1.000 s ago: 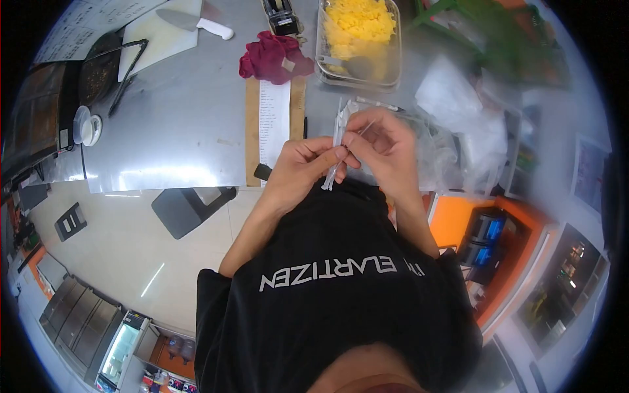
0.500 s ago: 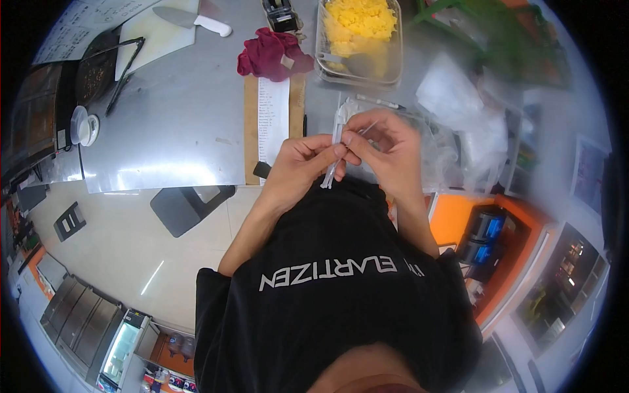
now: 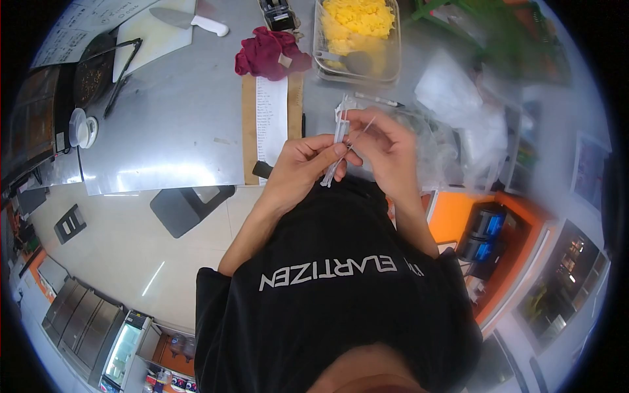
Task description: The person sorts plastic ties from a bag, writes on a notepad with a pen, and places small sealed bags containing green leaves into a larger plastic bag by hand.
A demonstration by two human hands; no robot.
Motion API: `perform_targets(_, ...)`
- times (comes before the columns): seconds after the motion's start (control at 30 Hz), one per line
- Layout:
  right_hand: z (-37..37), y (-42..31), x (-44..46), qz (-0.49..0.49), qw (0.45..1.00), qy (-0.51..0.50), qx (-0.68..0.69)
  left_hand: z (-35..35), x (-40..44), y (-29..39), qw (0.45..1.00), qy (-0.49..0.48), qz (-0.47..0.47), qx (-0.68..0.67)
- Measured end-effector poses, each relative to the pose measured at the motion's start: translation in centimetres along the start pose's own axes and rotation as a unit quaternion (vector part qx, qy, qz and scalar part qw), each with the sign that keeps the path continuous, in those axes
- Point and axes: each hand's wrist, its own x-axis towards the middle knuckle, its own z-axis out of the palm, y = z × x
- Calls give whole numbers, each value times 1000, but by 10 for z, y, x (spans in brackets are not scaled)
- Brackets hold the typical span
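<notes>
The plastic strip (image 3: 341, 131) is up in front of the person's chest, around the near edge of the table (image 3: 177, 131), pinched between thumb and fingers of the left hand (image 3: 303, 165), with its lower end poking out below the fingertips against the dark shirt (image 3: 341, 242). The right hand (image 3: 388, 147) has its fingers curled close beside it, and a thin stick (image 3: 369, 123) slants up between them; the thumb and fingers seem to pinch this stick, though whether it is a separate piece or part of the same bundle cannot be told. The strip is clear, narrow and long, so it likely weighs next to nothing and needs only a light fingertip pinch. Its crumpled ends suggest a soft film, while its straight middle looks stiffer, perhaps from something slim inside. Smooth plastic like this would tend to slip on damp fingers, and the film could tear if pulled sharply from the end. The straight middle, where the left thumb sits, looks the surest place to hold. The stick looks slender enough to bend or snap under a hard squeeze, so a hold near the strip would be gentler than one at the far tip
</notes>
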Motion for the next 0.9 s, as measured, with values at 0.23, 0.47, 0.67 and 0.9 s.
perform_targets(0.23,0,-7,-1,42,998,-10,41,0,0,0,1000,-2,8,-12)
perform_targets(0.47,2,-6,-1,43,999,-1,23,0,-1,3,1000,9,12,11)
perform_targets(0.67,3,-7,0,24,999,23,-35,4,-1,2,999,24,11,-24)
perform_targets(0.9,10,-2,0,-24,993,75,-89,5,-1,-1,999,37,-1,-31)
